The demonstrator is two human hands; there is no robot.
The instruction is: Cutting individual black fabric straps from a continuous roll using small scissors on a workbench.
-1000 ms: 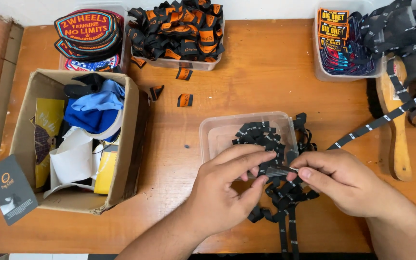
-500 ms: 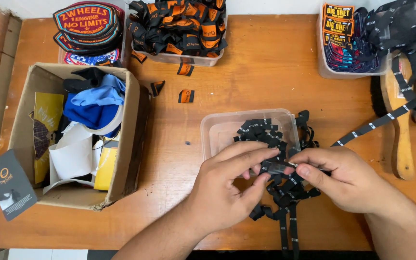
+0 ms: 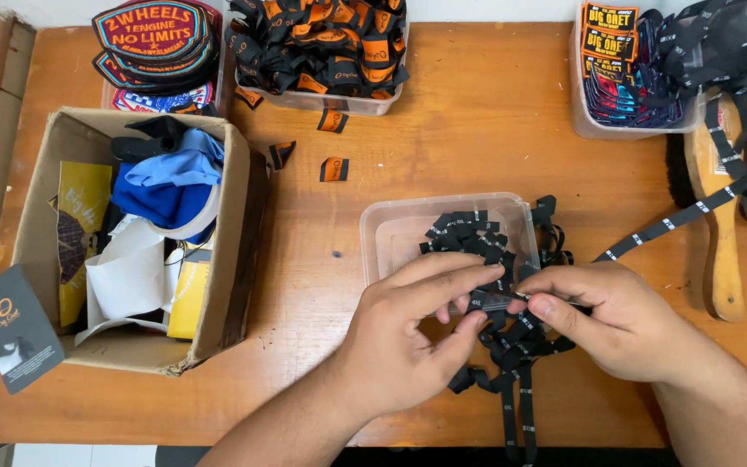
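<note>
Together, both hands, left hand point(image 3: 408, 333) and right hand point(image 3: 616, 320), pinched one black woven label point(image 3: 493, 301) just in front of the clear plastic tub point(image 3: 391, 233) on the bench point(image 3: 494, 147)

On the wooden bench point(image 3: 494, 147) sit a cardboard box point(image 3: 235, 251) of cloth and paper scraps, stacked embroidered patches point(image 3: 153, 39), a tub of orange-black labels point(image 3: 326, 43) (two lie loose), and a wooden brush point(image 3: 719, 233).

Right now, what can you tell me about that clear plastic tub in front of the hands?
The clear plastic tub is shallow, rectangular with rounded corners, and sits open on the wooden table. Folded black woven labels fill its right half; its left half is bare. The left hand and right hand overlap its near edge, pinching a black label there.
</note>
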